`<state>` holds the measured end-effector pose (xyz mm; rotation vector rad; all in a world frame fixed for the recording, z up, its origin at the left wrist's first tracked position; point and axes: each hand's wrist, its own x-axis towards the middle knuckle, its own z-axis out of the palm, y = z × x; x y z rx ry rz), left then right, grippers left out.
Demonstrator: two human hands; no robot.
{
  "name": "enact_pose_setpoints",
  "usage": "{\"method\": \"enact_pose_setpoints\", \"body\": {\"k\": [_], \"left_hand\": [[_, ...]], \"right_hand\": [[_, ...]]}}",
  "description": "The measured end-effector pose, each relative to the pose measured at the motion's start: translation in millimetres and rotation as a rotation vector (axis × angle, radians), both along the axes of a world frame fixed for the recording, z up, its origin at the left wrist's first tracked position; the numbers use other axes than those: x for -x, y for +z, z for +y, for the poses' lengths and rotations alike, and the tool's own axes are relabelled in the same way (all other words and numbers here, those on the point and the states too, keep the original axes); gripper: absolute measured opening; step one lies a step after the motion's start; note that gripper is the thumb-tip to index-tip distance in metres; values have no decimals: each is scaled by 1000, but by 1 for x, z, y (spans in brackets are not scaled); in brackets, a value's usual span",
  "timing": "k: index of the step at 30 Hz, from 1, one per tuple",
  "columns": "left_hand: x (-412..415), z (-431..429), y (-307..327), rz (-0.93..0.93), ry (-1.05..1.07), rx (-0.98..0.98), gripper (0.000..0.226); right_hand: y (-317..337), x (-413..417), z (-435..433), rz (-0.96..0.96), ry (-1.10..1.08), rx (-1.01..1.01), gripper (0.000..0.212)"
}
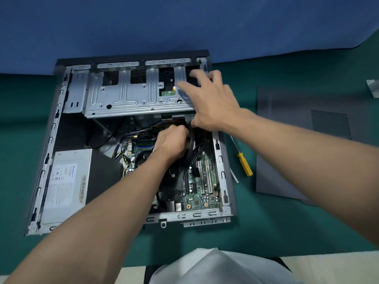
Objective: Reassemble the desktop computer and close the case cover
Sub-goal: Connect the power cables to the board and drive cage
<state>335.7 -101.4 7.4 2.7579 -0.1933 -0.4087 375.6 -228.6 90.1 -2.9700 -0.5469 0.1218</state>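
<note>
Fingers point(181, 131) of the left hand point(171, 141) grip a black cable point(191, 145) inside the open grey metal computer case point(49, 144), likely plugging it; the right hand point(213, 101) spreads its fingers wide over the silver drive cage point(123, 95) beyond, as if steadying it

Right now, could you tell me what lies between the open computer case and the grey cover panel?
A yellow-handled screwdriver lies on the green mat between the computer case and the cover panel, seen in the head view.
</note>
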Motion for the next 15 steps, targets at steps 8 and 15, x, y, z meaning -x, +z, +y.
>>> {"method": "enact_pose_setpoints", "body": {"k": [8,15], "left_hand": [[1,3,2,-28,121,162,16],[1,2,6,48,166,194,16]], "right_hand": [[0,77,-8,-179,-91,-90,50],[-13,150,-3,-28,-140,39,84]]}}
